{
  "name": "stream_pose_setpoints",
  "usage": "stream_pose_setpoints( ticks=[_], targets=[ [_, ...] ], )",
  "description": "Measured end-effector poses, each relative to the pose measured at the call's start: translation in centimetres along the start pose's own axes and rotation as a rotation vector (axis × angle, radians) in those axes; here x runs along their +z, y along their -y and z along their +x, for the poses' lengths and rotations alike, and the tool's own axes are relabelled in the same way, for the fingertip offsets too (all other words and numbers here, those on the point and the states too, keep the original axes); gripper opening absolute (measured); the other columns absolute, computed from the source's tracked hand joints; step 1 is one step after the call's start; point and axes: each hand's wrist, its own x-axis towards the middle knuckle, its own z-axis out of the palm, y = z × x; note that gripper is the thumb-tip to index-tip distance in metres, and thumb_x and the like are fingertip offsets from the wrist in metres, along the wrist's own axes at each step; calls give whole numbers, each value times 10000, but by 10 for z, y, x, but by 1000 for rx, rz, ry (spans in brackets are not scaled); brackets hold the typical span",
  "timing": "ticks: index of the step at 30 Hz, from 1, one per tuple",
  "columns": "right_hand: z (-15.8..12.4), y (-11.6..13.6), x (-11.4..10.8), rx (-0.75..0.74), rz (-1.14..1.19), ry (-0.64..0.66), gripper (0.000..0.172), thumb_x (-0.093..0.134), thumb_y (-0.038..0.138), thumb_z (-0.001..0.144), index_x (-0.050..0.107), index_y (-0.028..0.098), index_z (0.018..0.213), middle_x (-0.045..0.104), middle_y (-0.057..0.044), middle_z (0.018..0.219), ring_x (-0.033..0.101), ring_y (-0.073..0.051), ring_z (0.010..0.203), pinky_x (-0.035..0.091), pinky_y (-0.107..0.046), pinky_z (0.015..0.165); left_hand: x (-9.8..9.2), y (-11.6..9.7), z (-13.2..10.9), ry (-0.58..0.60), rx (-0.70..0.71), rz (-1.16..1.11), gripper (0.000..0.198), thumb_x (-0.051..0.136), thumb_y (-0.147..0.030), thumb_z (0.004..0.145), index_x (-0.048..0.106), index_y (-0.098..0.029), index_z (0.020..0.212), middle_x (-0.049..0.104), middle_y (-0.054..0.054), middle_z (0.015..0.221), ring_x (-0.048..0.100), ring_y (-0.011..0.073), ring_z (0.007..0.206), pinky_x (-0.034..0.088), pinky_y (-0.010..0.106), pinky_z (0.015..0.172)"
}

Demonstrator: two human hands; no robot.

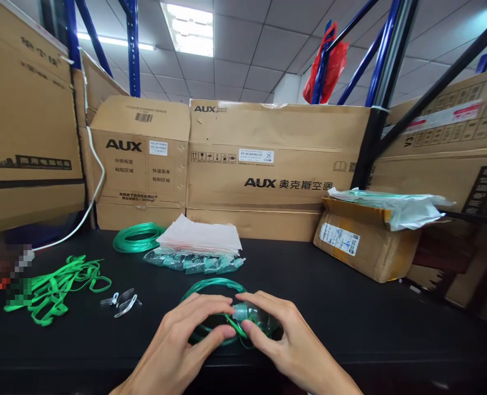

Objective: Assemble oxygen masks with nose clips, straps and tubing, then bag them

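Observation:
A clear, green-tinted oxygen mask (263,318) with a pale connector (239,312) lies near the table's front edge. My right hand (284,323) is curled around it, thumb and fingers on either side by the connector. Just left of the mask, a coil of green tubing (216,282) rests on the black table. My left hand (194,323) bends around this coil, its thumb and fingertips close to the connector; the palm side is hidden. A bright green elastic strap (238,327) shows between the two hands.
Green straps (62,288) and small clear pieces with metal strips (123,302) lie left. Behind are another tubing coil (134,238), a paper stack (200,236) and several clear masks (206,263). An open carton (367,241) holding plastic bags (412,206) stands right. Large cardboard boxes (268,164) line the back.

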Motion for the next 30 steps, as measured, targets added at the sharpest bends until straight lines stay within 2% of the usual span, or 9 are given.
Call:
stream_pose_setpoints(
  ticks=[2,5,9,12,16,19,24,27,30],
  targets=[
    [1,0,1,21,-9,-1,413,663,477,909,708,303,1281,691,-77,1331,577,-325,1284,428,-499,1110,1,1,-1,-15,82,71,127,615,-288,1012,673,-331,1117,693,-24,1226,623,198,1135,460,333,986],
    [3,3,0,45,-2,4,382,639,487,925,704,323,1264,692,-48,1334,566,-317,1294,409,-499,1122,2,1,-3,-61,154,236,129,591,-241,1021,701,-308,1036,692,3,1127,601,227,1061,435,370,915],
    [2,6,0,42,31,10,304,602,447,960,681,341,1234,707,-3,1281,596,-275,1236,429,-442,1087,4,-4,-5,-87,223,366,190,589,-179,1019,649,-280,1168,708,8,1058,590,214,955,381,365,858],
    [-1,6,3,13,36,19,264,602,410,967,670,345,1214,711,10,1237,617,-247,1190,434,-405,1062,6,-4,-4,-46,289,406,260,579,-133,1014,591,-229,1255,713,22,1073,590,198,895,366,345,804],
    [-1,4,6,-19,33,36,237,602,380,980,659,346,1207,712,23,1208,632,-218,1149,428,-369,1040,9,-2,-2,-89,326,415,189,481,-151,1058,628,-203,1165,697,27,969,575,194,785,369,337,731],
    [1,3,7,-8,46,31,231,588,411,995,648,348,1208,703,29,1226,615,-216,1174,413,-358,1045,10,-2,-2,-93,303,407,196,444,-152,1067,634,-200,1065,680,31,946,599,199,782,419,346,756],
    [3,8,7,-13,130,23,204,545,426,1023,645,315,1163,717,32,1167,638,-194,1110,432,-311,991,15,-5,-4,-35,277,364,140,493,-157,1044,629,-188,1056,670,46,919,643,196,766,513,314,697],
    [3,11,8,-36,152,24,183,554,401,1023,649,293,1136,724,33,1120,658,-174,1042,446,-278,948,17,-6,-5,-67,311,311,91,539,-143,1022,620,-183,1034,664,32,879,649,181,748,532,288,681],
    [3,11,9,-51,153,9,156,576,376,1016,651,298,1129,726,47,1103,660,-158,1027,441,-254,939,15,-5,-6,-95,311,278,147,563,-123,1014,601,-178,1145,671,36,952,665,168,808,540,267,717]
  ],
)
